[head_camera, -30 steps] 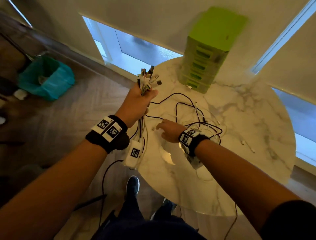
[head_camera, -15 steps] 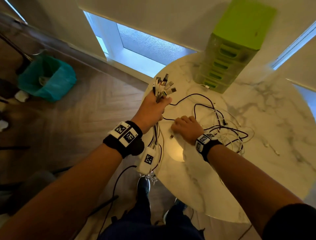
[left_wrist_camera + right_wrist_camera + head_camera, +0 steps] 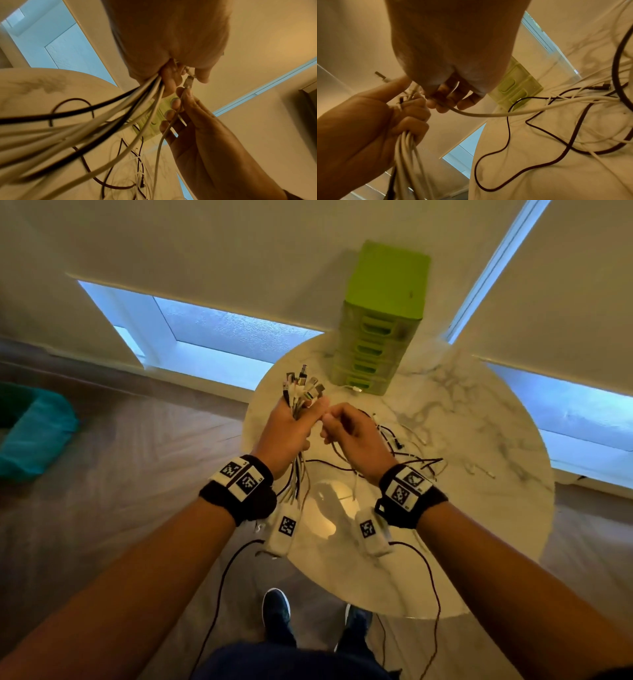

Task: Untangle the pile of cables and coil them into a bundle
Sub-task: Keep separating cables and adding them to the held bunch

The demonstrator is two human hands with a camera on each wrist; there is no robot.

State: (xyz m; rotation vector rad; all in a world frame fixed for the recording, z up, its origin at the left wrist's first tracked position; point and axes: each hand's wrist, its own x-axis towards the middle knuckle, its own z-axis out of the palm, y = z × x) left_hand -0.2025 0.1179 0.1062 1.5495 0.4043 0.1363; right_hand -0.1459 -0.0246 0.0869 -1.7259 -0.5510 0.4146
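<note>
My left hand [image 3: 291, 429] grips a bunch of cables [image 3: 303, 386] in its fist above the table's left edge; their plugs stick up out of the fist, and white and black cords [image 3: 96, 121] hang below it. Right beside it my right hand [image 3: 346, 429] pinches the end of a white cable [image 3: 481, 115] and holds its plug [image 3: 188, 81] against the left fist. That cable trails back to a loose tangle of black and white cables [image 3: 407, 450] lying on the marble table [image 3: 462, 508].
A green drawer unit [image 3: 380, 320] stands at the table's far edge. A few small white bits [image 3: 479, 470] lie on the table to the right. A teal bin [image 3: 30, 429] sits on the wooden floor at left. My shoes [image 3: 275, 606] stand under the near edge.
My right hand has lifted off the table with a white cable end and come up next to the left fist. The left hand still grips the bunch.
</note>
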